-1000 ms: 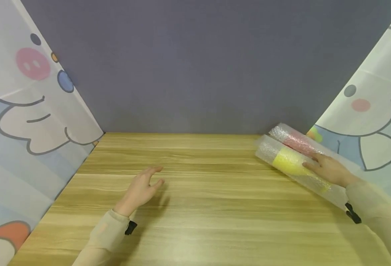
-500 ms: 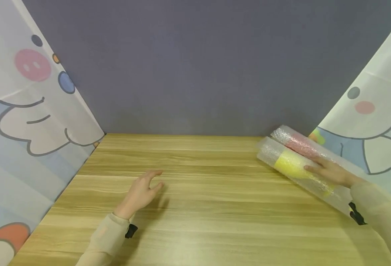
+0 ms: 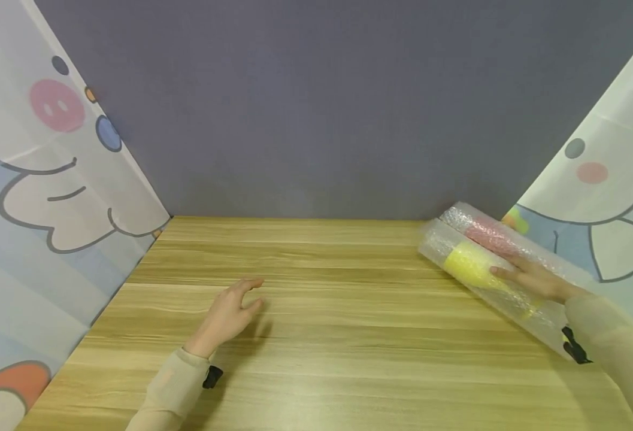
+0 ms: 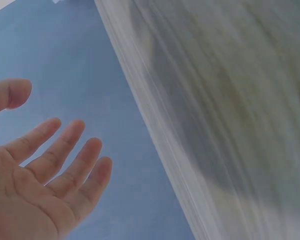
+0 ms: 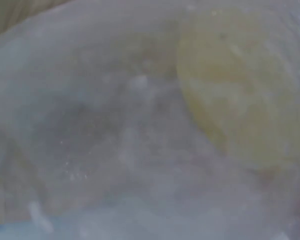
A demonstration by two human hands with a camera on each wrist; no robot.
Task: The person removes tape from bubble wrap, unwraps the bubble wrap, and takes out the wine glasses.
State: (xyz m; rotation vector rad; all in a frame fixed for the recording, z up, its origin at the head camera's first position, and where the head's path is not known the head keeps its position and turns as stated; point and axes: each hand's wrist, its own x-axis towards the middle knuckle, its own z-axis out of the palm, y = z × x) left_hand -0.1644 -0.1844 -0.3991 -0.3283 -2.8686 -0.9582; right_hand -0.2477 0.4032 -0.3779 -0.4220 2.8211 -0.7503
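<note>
Two bubble-wrapped rolls lie side by side and slanted at the far right of the wooden table in the head view. The nearer roll shows yellow through its wrap, the farther roll red. My right hand is on the yellow roll, thumb across its top, the other fingers towards the gap between the rolls; their tips are hidden. In the right wrist view, blurred wrap with a yellow patch fills the picture. My left hand hovers over the table's left side, holding nothing, its fingers spread in the left wrist view.
A wooden tabletop spreads below both hands. Behind it stands a grey wall panel. Cartoon-printed sheets, a left sheet and a right sheet, border the sides, the right one close to the rolls.
The right hand's fingers have sunk a little further towards the gap between the rolls. The view has shifted slightly. The left hand stays nearly where it was.
</note>
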